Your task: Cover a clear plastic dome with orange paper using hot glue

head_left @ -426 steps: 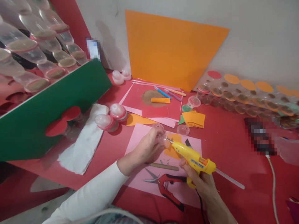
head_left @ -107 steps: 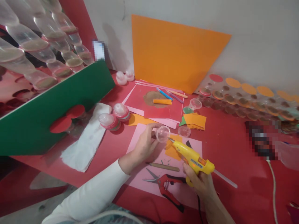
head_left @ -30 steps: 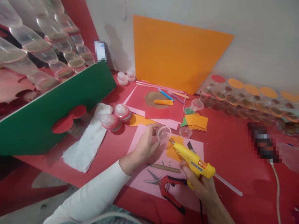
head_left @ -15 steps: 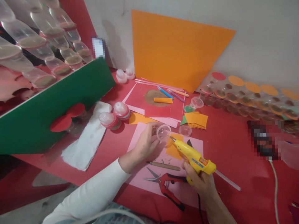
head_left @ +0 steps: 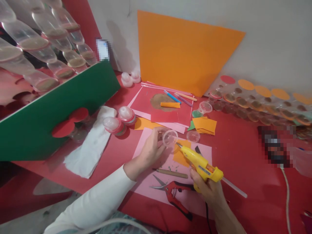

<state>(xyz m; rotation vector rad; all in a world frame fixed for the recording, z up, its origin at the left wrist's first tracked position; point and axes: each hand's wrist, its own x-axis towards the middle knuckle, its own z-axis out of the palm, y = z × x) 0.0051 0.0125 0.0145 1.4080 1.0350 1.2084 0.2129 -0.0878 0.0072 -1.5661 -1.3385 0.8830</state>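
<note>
My left hand (head_left: 153,146) grips a small clear plastic cup (head_left: 170,138) by its side, its round rim facing up toward me. In my right hand (head_left: 207,183) is a yellow hot glue gun (head_left: 201,162), its metal nozzle at the cup's right edge; whether it touches I cannot tell. A clear glue stick (head_left: 235,187) juts from the back of the gun. Beneath both hands lie a pink sheet (head_left: 143,185) and an orange paper piece (head_left: 179,158). Closer to me on the sheet are a wooden-handled tool (head_left: 172,173) and red-handled pruning shears (head_left: 174,191).
A clear cup (head_left: 193,136) and orange paper squares (head_left: 204,125) lie beyond the gun. Pens (head_left: 172,97) rest on red paper (head_left: 170,117). Left are red-banded cups (head_left: 126,115), white tissue (head_left: 90,146) and a green board (head_left: 60,107). Joined cups (head_left: 258,104) line the right back.
The glue gun and my right hand have shifted slightly left. The cup in my left hand has moved a touch left too.
</note>
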